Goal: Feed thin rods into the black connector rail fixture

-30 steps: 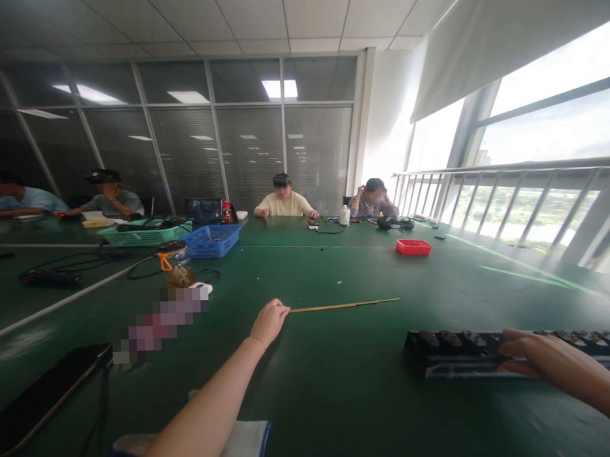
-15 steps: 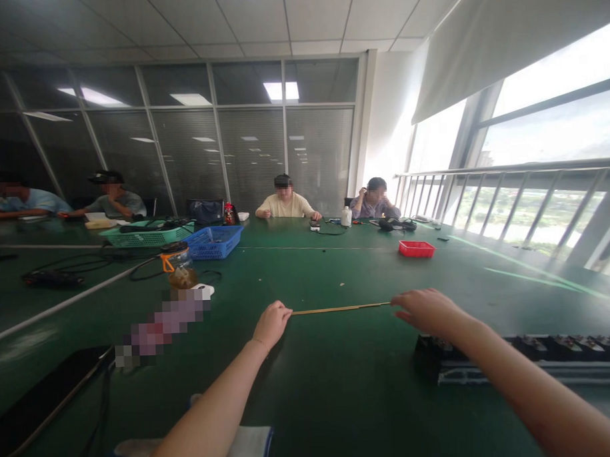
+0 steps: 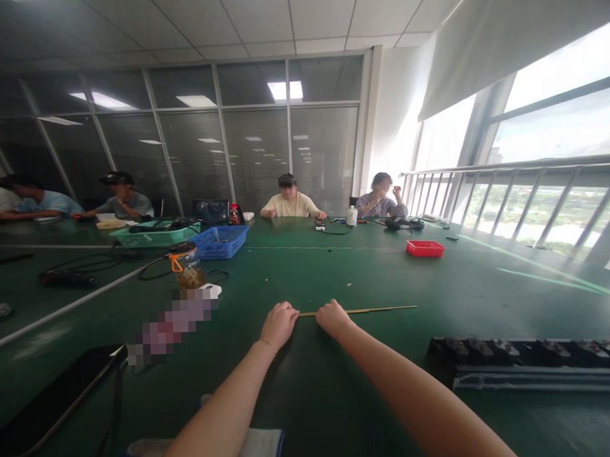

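Observation:
A thin yellowish rod (image 3: 382, 310) is stretched level just above or on the green table, narrowing in steps towards its right end. My left hand (image 3: 280, 324) pinches its left end between thumb and fingers. Close beside it, my right hand (image 3: 332, 318) is closed round the rod near the left end, and the thinner part sticks out free to the right. My fingers hide the gripped parts. Whether the rod touches the table I cannot tell.
A black rail with metal fittings (image 3: 530, 364) lies at right. Further off are a red tray (image 3: 424, 249), a blue basket (image 3: 220, 243), a green basket (image 3: 158, 235) and a jar (image 3: 189, 269). A black flat object (image 3: 55, 404) lies at left. Several people sit across the table.
My right hand has moved left from the rod's far right tip to close round it near my left hand. The right end now shows free. My left hand keeps its pinch.

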Motion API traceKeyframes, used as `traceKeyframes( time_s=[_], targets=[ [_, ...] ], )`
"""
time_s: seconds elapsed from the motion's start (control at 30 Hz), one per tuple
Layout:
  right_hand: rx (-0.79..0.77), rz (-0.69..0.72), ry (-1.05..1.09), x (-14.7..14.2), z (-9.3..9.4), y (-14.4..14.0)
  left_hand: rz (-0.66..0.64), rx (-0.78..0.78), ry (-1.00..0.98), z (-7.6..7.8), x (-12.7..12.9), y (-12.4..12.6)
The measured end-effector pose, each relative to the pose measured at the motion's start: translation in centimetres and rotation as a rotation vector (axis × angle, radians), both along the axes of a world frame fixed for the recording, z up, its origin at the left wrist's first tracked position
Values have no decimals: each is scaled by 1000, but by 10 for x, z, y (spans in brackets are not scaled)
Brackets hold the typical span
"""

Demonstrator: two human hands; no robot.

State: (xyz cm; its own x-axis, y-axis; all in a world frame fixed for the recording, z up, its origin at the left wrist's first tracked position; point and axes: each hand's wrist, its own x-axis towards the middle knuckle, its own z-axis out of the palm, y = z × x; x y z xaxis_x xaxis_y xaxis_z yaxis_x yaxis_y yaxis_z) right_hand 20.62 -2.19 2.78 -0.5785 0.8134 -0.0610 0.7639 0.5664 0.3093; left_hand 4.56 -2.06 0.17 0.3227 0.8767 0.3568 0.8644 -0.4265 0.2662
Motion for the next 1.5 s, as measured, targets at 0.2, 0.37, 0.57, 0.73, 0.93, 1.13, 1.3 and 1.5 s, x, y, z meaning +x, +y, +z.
traceKeyframes(
  time_s=[0.2, 0.37, 0.57, 0.73, 0.93, 1.13, 1.3, 1.5],
  targets=[
    [47, -82, -12, 10, -6, -6, 13, 24, -102, 0, -3, 1],
    [92, -90, 1, 22, -7, -7, 228, 13, -364, -5, -12, 10],
    [229, -88, 96, 55, 24, -17, 261, -67, -472, -9, -18, 17],
    [364, -51, 177, 127, 65, -49, 246, -100, -461, -7, -15, 14],
    [634, -93, 247, 272, 57, -109, 195, -148, -395, -3, -9, 11],
    [619, -227, 251, 364, 11, -156, 165, -170, -330, -1, -4, 11],
    [585, -269, 222, 367, -8, -159, 174, -179, -336, -1, -4, 10],
    [609, -308, 160, 346, -14, -162, 145, -152, -330, -5, -6, 13]
  ],
)
